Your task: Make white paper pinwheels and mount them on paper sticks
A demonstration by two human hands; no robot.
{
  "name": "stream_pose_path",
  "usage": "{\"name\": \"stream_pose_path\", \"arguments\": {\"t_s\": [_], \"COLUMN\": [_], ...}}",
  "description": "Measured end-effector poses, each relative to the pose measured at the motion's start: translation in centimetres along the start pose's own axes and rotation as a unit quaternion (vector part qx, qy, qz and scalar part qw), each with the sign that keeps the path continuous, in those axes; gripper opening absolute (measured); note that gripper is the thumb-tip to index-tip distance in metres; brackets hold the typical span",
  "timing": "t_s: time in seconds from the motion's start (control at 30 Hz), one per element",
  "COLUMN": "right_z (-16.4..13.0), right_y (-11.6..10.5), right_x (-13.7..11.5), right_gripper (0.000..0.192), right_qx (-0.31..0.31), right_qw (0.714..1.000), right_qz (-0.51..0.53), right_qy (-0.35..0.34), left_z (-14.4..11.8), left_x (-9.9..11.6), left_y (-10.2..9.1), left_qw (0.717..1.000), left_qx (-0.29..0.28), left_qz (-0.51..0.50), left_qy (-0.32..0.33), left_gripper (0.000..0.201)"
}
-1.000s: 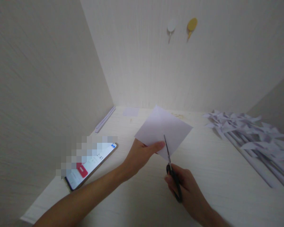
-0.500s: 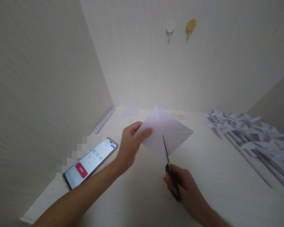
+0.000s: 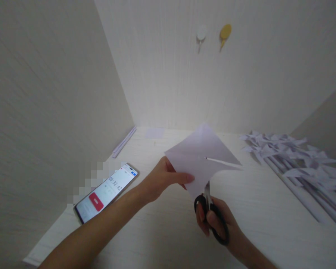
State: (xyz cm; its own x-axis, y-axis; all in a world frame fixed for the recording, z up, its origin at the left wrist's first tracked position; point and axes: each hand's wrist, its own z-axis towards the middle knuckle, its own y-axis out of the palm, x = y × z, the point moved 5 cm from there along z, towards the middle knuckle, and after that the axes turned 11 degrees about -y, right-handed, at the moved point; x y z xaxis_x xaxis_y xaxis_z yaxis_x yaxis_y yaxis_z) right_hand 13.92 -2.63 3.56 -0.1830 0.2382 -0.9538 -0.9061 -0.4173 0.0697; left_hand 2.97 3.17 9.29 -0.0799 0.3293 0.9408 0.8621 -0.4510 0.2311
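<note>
L hand [image 3: 164, 179]: pinched on lower-left edge of paper square [image 3: 201, 158], thumb on top, fingers under; holds sheet up off the table [image 3: 162, 228].
R hand [image 3: 218, 224]: closed through black loops of scissors [image 3: 210, 213], gripping them; blades point up & away, tips at paper's near corner, mostly hidden behind sheet.
Paper: white square, corner-on like a diamond, above table centre; slit runs in from right corner toward middle, bright gap along it.
Phone [image 3: 106, 192]: flat on table, left of L forearm, apart from it; screen lit w/ timer digits & red button.
Pinwheels [image 3: 294, 157]: pile of white paper pinwheels on rolled sticks, far right of table, well apart from hands.
Strip [image 3: 124, 142]: thin white strips along left wall, far corner.
Small sheet [image 3: 154, 132]: flat by back wall.
Hooks [image 3: 212, 34]: white one & yellow one on back wall.
</note>
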Motion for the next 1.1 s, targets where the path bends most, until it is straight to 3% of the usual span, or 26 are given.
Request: {"name": "stream_pose_path", "arguments": {"t_s": [0.07, 0.2, 0.3, 0.6, 1.1], "right_z": [0.0, -0.1, -0.2, -0.3, -0.2], "right_y": [-0.1, -0.3, 0.2, 0.6, 0.6], "right_x": [0.0, 0.0, -0.2, -0.1, -0.3], "right_gripper": [0.041, 0.04, 0.041, 0.043, 0.04], "right_qx": [0.0, 0.025, 0.007, -0.023, -0.016], "right_qw": [1.0, 0.999, 0.996, 0.983, 0.981], "right_qz": [0.0, -0.048, -0.091, -0.173, -0.187], "right_qy": [-0.001, 0.005, 0.02, 0.061, 0.059], "left_z": [0.0, -0.3, -0.4, -0.2, -0.2], "left_x": [0.3, 1.1, 1.2, 0.8, 0.4], "left_y": [-0.3, -1.4, -1.4, -0.9, -0.8], "left_qw": [0.999, 0.983, 0.975, 0.979, 0.981], "left_qx": [0.029, 0.15, 0.186, 0.18, 0.177], "left_qz": [-0.014, -0.026, -0.012, 0.021, 0.01], "left_qy": [0.028, 0.103, 0.117, 0.092, 0.084], "left_gripper": [0.022, 0.029, 0.032, 0.024, 0.022]}}
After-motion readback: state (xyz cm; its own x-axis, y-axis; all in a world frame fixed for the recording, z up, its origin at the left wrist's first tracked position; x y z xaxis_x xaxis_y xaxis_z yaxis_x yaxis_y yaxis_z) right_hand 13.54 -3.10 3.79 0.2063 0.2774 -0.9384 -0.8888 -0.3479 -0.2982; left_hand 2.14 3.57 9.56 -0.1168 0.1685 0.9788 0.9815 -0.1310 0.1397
